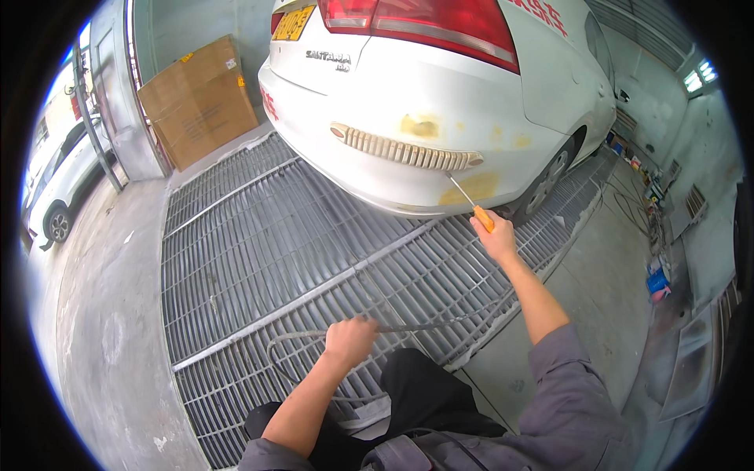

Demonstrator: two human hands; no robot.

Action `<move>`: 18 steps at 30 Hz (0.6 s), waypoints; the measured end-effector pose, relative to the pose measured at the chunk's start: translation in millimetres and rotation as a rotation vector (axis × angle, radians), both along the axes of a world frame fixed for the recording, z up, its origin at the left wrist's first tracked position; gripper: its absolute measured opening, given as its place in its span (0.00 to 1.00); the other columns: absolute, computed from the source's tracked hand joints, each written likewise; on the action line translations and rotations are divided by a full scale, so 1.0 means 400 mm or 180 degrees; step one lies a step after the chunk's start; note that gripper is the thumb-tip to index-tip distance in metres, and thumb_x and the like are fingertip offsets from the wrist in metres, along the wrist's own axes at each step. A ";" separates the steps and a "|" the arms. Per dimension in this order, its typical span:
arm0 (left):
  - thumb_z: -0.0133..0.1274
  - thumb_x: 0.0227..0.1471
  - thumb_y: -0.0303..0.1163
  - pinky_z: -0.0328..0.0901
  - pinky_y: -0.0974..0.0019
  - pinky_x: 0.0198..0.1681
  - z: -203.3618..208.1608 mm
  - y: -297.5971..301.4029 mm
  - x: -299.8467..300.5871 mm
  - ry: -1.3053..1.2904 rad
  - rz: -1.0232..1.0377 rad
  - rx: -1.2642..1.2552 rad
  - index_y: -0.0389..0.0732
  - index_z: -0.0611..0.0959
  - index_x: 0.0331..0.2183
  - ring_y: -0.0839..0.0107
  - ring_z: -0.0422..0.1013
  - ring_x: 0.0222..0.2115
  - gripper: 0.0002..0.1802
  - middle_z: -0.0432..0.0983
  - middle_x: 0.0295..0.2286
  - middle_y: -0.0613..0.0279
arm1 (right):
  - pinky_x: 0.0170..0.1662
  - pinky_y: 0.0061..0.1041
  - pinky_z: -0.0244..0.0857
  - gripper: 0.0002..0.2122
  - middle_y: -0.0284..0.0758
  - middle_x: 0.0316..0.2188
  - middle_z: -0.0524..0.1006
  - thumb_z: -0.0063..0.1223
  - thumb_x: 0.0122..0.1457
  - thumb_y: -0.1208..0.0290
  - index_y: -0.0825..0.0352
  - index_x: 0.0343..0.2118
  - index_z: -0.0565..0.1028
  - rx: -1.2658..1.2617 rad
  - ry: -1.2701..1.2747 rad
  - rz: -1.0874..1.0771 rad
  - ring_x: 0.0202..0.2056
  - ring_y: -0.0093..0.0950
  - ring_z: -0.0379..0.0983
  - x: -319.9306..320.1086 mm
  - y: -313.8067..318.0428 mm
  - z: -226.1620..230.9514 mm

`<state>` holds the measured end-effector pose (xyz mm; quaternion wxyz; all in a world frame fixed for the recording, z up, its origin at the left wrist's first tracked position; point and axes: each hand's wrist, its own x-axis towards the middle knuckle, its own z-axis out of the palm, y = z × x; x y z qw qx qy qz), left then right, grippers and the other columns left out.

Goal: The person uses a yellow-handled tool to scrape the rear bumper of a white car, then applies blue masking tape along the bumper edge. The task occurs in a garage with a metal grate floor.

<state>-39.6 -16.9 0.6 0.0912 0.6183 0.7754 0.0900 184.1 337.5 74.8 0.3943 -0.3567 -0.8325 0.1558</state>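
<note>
My right hand (496, 238) is closed around the orange handle of a screwdriver (483, 218). Its thin metal shaft points up and left, and the tip meets the white rear bumper (377, 174) just under a ribbed beige strip (404, 150). Yellowish patches mark the bumper around that spot, one of them (471, 188) right beside the shaft. Lower down, my left hand (351, 340) is curled over my knees, its fingertips slightly smeared. A dark hose (440, 323) runs behind the left hand; whether the fingers grip it or something else is hidden.
Under the white car (561, 94) and me lies a metal floor grating (259, 267). A large cardboard box (200, 102) leans at the back left, near a doorway with another white car (67, 184) outside. Cables and small items, including a blue object (658, 280), line the right wall.
</note>
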 end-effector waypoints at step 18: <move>0.54 0.60 0.29 0.77 0.47 0.48 -0.021 0.000 -0.052 -0.0111 0.0654 -0.0434 0.44 0.87 0.44 0.43 0.76 0.51 0.12 0.82 0.44 0.49 | 0.41 0.45 0.76 0.17 0.51 0.32 0.84 0.65 0.64 0.56 0.63 0.47 0.84 0.0011 0.0321 0.0212 0.37 0.54 0.82 -0.142 -0.062 -0.017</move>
